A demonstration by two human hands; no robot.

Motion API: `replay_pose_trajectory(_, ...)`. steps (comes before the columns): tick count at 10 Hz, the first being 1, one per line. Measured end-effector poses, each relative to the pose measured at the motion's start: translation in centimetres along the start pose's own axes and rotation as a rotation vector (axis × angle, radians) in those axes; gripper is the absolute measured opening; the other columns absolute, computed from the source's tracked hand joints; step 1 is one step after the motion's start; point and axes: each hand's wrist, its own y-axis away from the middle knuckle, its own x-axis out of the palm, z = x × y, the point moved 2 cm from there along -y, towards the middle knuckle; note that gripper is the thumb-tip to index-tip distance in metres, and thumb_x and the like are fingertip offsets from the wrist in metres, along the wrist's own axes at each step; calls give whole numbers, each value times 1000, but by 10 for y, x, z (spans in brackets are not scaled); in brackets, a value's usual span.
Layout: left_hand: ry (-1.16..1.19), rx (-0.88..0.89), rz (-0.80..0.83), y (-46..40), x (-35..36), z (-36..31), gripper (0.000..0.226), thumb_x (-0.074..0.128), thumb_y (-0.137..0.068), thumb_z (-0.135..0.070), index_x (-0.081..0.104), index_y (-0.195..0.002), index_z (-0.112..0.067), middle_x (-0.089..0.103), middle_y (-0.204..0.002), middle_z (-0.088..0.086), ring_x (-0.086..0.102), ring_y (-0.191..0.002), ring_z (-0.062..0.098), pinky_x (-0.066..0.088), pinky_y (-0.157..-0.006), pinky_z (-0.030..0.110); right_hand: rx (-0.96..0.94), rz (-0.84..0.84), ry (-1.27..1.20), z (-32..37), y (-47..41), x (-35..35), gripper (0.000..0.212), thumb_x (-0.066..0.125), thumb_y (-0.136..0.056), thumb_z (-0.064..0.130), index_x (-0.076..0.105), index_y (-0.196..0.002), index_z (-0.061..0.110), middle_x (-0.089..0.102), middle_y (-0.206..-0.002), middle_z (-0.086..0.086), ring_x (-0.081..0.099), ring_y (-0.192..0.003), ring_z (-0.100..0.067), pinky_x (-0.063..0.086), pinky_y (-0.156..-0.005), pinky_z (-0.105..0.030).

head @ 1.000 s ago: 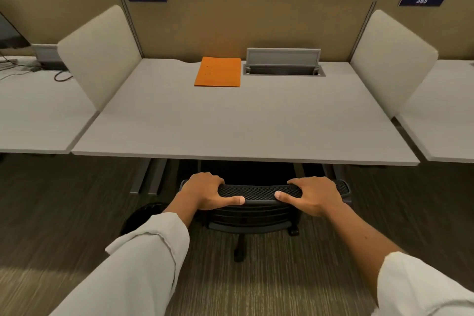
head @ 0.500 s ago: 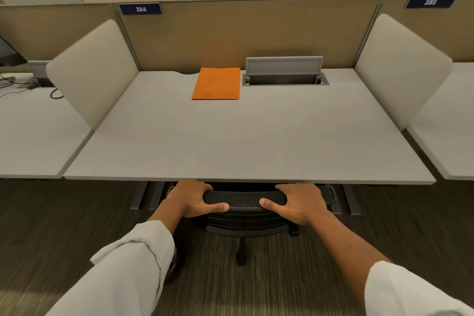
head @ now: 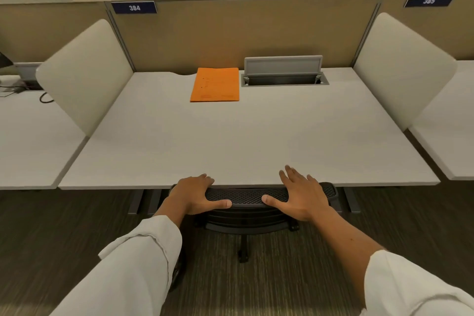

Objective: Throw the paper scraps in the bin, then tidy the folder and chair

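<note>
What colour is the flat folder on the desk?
Orange folder, clearest in the head view.

Under my left hand (head: 191, 195) and my right hand (head: 300, 194) the chair (head: 247, 196) back is black open mesh over a matt dark plastic frame, and my sleeves (head: 138, 259) are plain white woven cloth. The desk (head: 230, 141) top looks like smooth, matt pale-grey laminate, with the orange folder (head: 215, 84) on it in dull paper card and the cable hatch (head: 283, 70) in satin grey metal or plastic. The back partition (head: 243, 33) looks like tan fabric, the side screens (head: 87, 72) like matt cream material, and the floor (head: 256, 277) like streaked dark carpet.
</note>
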Motion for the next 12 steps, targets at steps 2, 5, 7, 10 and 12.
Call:
replay_pose_trajectory(2, 23, 45, 22, 3, 5, 14, 95, 20, -54, -107, 65, -90, -31, 65, -74, -11, 60, -70, 10, 37, -58, 26, 37, 1, 18, 13, -5, 7, 124, 6, -64, 103, 21, -158, 24, 12, -168, 0, 11, -154, -16, 10, -123, -51)
replay_pose_trajectory(5, 92, 36, 35, 2, 5, 19, 114, 22, -61, -103, 54, -132, -21, 64, -131, 0, 61, -115, 24, 47, -94, 38, 127, 107, -7, 16, -11, -3, 125, 2, -66, 100, -9, -159, 16, -12, -168, -1, -6, -155, -16, -2, -121, -61)
replay_pose_trajectory(7, 87, -46, -2, 4, -9, 20, 116, 3, -75, -90, -3, -159, -10, -7, -168, 7, -9, -155, 19, -3, -125, 48, 92, 39, 13, 18, -13, -15, 111, 2, -79, 89, -21, -155, 11, -24, -165, -5, -18, -153, -18, -2, -120, -65)
replay_pose_trajectory(10, -64, -119, -314, -6, -106, -2, 112, -21, -65, -89, -26, -151, -16, -32, -160, 8, -31, -148, 28, -17, -120, 56, 95, -209, 140, 28, -33, -104, 102, -2, -81, 81, -18, -156, 14, -22, -165, -8, -21, -152, -25, -5, -119, -64)
replay_pose_trajectory(12, -134, -167, -483, -10, -187, -2, 112, -12, -74, -86, -20, -155, -8, -26, -163, 13, -31, -148, 29, -17, -119, 57, 97, -538, 167, 37, -42, -200, 97, 12, -91, 76, -5, -158, 8, -8, -167, -13, -11, -154, -28, -3, -120, -64)
